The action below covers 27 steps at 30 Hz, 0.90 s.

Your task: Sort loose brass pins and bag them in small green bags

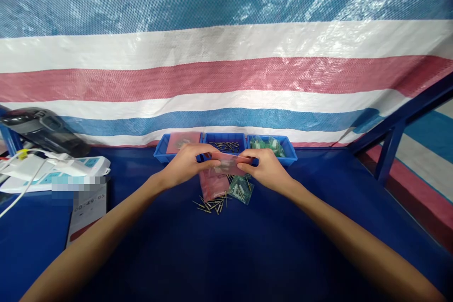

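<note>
My left hand (187, 166) and my right hand (266, 168) meet above the blue table, each pinching one end of a small pink plastic bag (228, 162) held between them. Below the hands lie another pink bag (212, 185), a small green packet (241, 189) and a scatter of small metal pins (211, 205). Behind the hands stand three blue trays: the left tray (161, 150) holds pink bags, the middle tray (224, 137) holds pins, the right tray (289, 150) holds green packets.
A white device (53, 170) with cables and a dark machine (42, 130) sit at the left, with a timer card (88, 212) in front. A striped tarp (226, 56) hangs behind. A blue metal frame (392, 141) stands at the right.
</note>
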Each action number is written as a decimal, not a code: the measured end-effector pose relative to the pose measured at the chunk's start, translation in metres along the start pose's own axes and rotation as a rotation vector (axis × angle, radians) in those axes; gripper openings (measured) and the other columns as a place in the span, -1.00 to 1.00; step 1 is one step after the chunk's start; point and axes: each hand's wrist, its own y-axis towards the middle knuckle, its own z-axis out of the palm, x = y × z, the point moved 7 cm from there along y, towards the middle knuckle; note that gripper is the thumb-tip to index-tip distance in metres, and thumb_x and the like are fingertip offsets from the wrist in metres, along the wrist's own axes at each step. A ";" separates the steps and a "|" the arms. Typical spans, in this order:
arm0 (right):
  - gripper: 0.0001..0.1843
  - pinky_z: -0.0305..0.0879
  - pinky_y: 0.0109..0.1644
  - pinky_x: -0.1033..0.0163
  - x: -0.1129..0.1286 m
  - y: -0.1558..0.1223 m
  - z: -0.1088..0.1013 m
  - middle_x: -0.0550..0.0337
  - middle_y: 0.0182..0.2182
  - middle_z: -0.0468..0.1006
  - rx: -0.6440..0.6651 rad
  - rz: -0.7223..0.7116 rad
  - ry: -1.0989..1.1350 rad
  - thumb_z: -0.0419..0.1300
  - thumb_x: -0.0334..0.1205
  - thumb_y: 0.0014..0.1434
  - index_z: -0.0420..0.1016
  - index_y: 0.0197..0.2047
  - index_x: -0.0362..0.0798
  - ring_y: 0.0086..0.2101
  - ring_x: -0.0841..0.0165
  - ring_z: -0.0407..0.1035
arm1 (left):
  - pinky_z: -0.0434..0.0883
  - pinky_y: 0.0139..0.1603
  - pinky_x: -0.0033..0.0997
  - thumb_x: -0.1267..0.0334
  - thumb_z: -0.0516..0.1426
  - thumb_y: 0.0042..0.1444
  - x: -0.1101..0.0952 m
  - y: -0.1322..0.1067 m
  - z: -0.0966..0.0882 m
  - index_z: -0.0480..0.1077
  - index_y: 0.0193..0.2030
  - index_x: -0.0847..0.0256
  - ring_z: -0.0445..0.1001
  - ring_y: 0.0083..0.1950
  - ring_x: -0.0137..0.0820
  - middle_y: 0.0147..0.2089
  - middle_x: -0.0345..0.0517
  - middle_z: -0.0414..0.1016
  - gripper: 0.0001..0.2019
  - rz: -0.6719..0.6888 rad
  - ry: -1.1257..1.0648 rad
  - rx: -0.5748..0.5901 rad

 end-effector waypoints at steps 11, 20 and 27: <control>-0.90 0.22 -0.37 0.26 -0.013 0.004 -0.014 0.27 -0.56 0.49 -0.167 0.048 0.158 0.20 -0.36 0.01 0.53 -0.50 -0.08 -0.48 0.41 0.34 | 0.39 -0.26 -0.45 0.07 0.13 0.15 0.008 0.003 0.007 0.49 -0.34 0.21 0.45 -0.34 -0.44 -0.38 -0.19 0.53 -0.75 -0.081 -0.101 -0.025; -0.78 0.32 -0.13 0.16 -0.007 0.002 -0.017 0.18 -0.27 0.57 -0.206 0.016 0.125 0.21 -0.40 0.00 0.52 -0.23 -0.02 -0.28 0.33 0.44 | 0.43 -0.24 -0.44 0.03 0.13 0.12 0.007 -0.009 -0.040 0.53 -0.30 0.20 0.51 -0.29 -0.38 -0.30 -0.14 0.60 -0.71 -0.113 0.090 -0.445; -0.80 0.32 -0.11 0.14 -0.006 0.002 -0.017 0.17 -0.27 0.55 -0.201 -0.006 0.088 0.18 -0.39 0.05 0.52 -0.24 -0.01 -0.27 0.33 0.44 | 0.39 -0.44 -0.49 0.04 0.11 0.10 0.062 -0.017 -0.095 0.49 -0.38 0.25 0.45 -0.49 -0.44 -0.51 -0.18 0.53 -0.70 -0.416 0.093 -0.624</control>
